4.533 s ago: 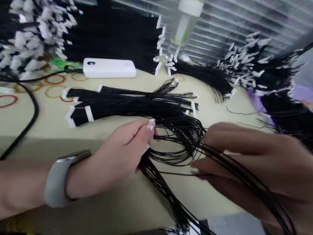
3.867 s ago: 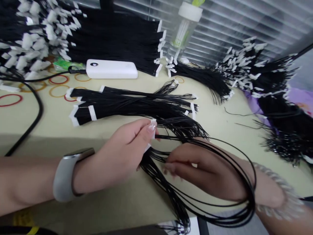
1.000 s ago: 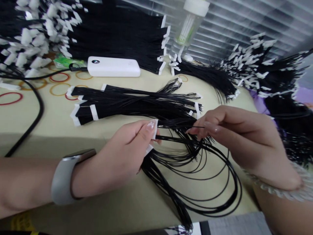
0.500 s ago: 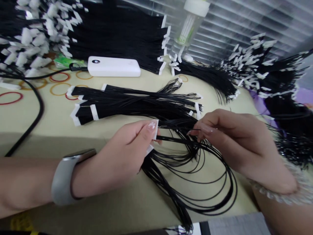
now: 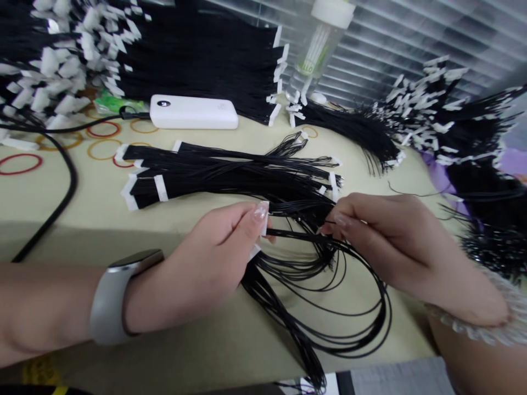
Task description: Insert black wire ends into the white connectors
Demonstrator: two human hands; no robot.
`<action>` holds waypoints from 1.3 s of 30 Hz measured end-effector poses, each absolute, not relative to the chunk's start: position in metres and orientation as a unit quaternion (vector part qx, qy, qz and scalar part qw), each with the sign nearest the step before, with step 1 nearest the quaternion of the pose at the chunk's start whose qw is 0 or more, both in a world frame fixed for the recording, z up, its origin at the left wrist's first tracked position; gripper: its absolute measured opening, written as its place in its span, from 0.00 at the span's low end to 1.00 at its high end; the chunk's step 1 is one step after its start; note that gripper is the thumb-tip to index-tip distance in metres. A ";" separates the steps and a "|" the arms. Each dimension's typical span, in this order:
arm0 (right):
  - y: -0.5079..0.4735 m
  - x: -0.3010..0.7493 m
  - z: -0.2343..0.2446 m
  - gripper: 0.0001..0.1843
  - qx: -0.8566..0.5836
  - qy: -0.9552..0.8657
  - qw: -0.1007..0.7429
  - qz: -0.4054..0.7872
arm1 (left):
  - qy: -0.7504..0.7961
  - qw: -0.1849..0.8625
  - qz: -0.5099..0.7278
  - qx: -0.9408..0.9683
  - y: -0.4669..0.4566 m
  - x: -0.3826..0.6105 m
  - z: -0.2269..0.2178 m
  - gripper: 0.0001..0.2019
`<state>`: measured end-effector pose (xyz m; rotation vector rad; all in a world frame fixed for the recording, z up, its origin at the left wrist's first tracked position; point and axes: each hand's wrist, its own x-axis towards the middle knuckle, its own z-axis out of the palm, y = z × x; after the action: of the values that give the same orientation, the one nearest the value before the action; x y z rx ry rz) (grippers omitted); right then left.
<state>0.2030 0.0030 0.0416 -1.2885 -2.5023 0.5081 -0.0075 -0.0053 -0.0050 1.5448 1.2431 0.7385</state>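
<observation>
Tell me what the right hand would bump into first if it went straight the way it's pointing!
The right hand points toward the left hand, so probably the black wires between them come first. How deep they lie is unclear, so it might pass above them.

White power bank [image 5: 193,112], black cable [image 5: 74,178] attached; rubber bands [image 5: 102,135] nearby; bottle [image 5: 320,49] before blinds [image 5: 403,38].

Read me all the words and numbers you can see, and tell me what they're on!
"LLO": green letters on the clear bottle; blurry, maybe only part of a word.
White device: marks on its dark display and faint print, too small to read.
Yellow patch, bottom left: markings too blurred to read.
</observation>
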 end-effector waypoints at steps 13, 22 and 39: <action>0.001 0.188 0.031 0.04 -0.382 -0.894 0.157 0.172 | 0.477 0.436 0.279 0.710 -0.005 -0.005 0.001 0.16; -0.008 0.181 0.020 0.09 -0.352 -0.922 0.110 0.121 | 0.450 0.362 0.227 0.784 -0.010 -0.008 0.001 0.15; 0.000 0.191 0.035 0.06 -0.375 -0.918 0.083 0.101 | 0.467 0.414 0.236 0.745 -0.010 -0.003 0.005 0.16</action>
<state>0.1910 0.0000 0.0349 -1.1193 -2.7412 0.3010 -0.0032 -0.0102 0.0050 1.8720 1.1729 0.5928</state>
